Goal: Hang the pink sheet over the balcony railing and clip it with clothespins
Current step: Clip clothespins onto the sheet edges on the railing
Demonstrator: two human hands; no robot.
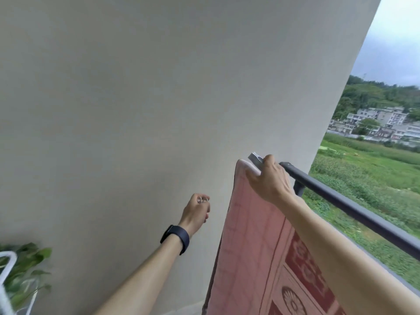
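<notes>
Beside the wall (136, 110), right hand (270, 178) gripping clothespin (255, 159) on pink sheet (250, 246) (left hand (195, 212) pinching another clothespin (202, 199)).

Both bare forearms reach forward. The right hand (269, 178) is up high, palm down, fingers curled over and pinching a grey clothespin (255, 159). Left of it and lower, the left hand (196, 213) is loosely closed around small clear clips (203, 199), a dark wristband (176, 238) on that wrist.
</notes>
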